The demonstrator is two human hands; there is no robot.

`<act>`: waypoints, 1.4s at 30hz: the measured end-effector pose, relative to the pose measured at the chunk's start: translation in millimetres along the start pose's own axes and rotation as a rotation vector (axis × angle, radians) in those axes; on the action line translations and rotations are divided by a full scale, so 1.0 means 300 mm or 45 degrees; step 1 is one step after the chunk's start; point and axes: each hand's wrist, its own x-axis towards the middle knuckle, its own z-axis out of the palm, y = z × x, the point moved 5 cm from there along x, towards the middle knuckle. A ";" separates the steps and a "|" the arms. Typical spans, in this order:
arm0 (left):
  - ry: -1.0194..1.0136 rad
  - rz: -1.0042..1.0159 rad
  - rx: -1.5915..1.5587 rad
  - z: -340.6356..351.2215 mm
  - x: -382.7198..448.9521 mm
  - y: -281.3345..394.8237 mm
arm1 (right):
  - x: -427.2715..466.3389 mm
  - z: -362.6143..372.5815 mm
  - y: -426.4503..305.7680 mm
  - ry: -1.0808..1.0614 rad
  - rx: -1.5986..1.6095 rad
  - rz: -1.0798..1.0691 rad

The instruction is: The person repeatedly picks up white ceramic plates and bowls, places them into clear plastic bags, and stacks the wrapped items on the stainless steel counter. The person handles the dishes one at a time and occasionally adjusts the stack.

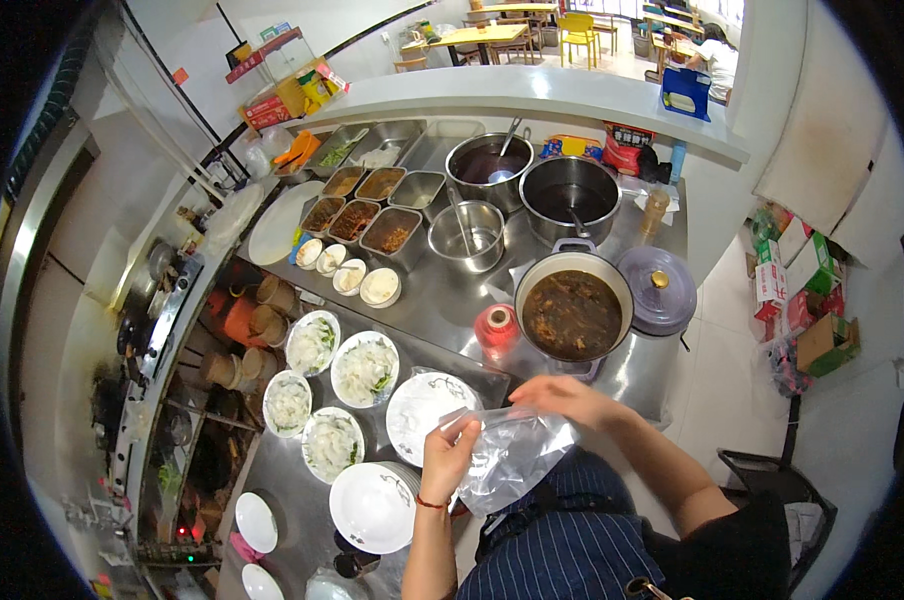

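My left hand [452, 459] pinches the edge of a clear plastic bag [516, 457], which hangs in front of my striped apron. My right hand [561, 397] is at the bag's upper edge, fingers pointing left; whether they grip the film is unclear. Just left of the bag is a white patterned plate [418, 412], partly hidden by my left hand. A stack of white plates [373, 506] stands beside my left wrist. Further left are several white bowls [333, 444] of pale noodles with greens. Beyond my right hand stands a pot of brown stew [572, 315].
A purple lid [658, 289] lies right of the stew pot, and a red twine spool [497, 330] left of it. Behind are steel pots of dark liquid [570, 199], an almost empty steel pot [467, 236] and several topping pans [392, 232]. Boxes [804, 277] sit on the floor at right.
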 end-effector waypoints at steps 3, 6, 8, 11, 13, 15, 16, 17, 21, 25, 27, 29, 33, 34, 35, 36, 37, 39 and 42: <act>-0.015 0.028 0.041 -0.012 -0.004 0.001 | 0.055 0.042 -0.004 0.008 -0.360 0.000; -0.048 0.080 0.002 -0.026 -0.007 0.013 | 0.083 0.046 -0.030 0.167 -0.526 -0.064; 0.012 0.178 0.114 -0.072 0.013 -0.005 | 0.088 0.049 -0.013 0.200 -0.603 -0.033; 0.612 0.523 0.624 -0.128 -0.027 0.085 | 0.077 0.055 0.013 0.354 -0.492 0.031; 0.802 0.594 0.635 -0.137 -0.079 0.137 | 0.063 0.076 0.016 0.402 -0.398 0.181; 0.545 0.506 0.673 -0.079 -0.093 0.170 | 0.073 0.108 0.054 0.422 -0.192 0.129; 0.334 0.368 0.539 -0.047 -0.086 0.128 | 0.091 0.125 0.104 0.400 -0.134 0.151; 0.125 0.232 0.400 -0.005 -0.081 0.079 | 0.104 0.142 0.146 0.378 -0.076 0.174; 0.048 0.261 0.042 0.053 -0.088 0.012 | 0.122 0.243 0.172 0.429 0.219 0.294; 0.172 0.223 -0.374 -0.027 -0.097 -0.047 | 0.143 0.277 0.225 0.196 0.761 0.245; 0.049 0.257 -1.177 -0.112 -0.118 -0.090 | 0.165 0.278 0.233 -0.082 1.304 0.012; 0.242 0.263 -1.519 -0.245 -0.163 -0.137 | 0.159 0.258 0.132 -0.136 1.485 0.050; 0.040 0.539 -1.488 -0.438 -0.334 -0.180 | 0.178 0.188 0.072 -0.256 1.403 0.097; 0.146 0.433 -1.234 -0.467 -0.364 -0.197 | 0.174 0.199 0.062 -0.175 1.184 0.132; 0.388 0.314 -0.687 -0.495 -0.380 -0.218 | 0.169 0.239 0.065 -0.138 0.958 0.245; 0.421 0.320 -0.442 -0.485 -0.377 -0.199 | 0.170 0.297 0.064 -0.111 0.727 0.349; 0.459 0.318 -0.195 -0.466 -0.367 -0.176 | 0.181 0.346 0.076 -0.093 0.494 0.449; -0.005 0.445 -0.093 -0.369 -0.352 -0.134 | 0.164 0.472 0.161 -0.537 0.156 0.591; -0.386 0.086 -0.321 -0.265 -0.431 -0.150 | 0.137 0.601 0.178 -0.634 0.166 0.860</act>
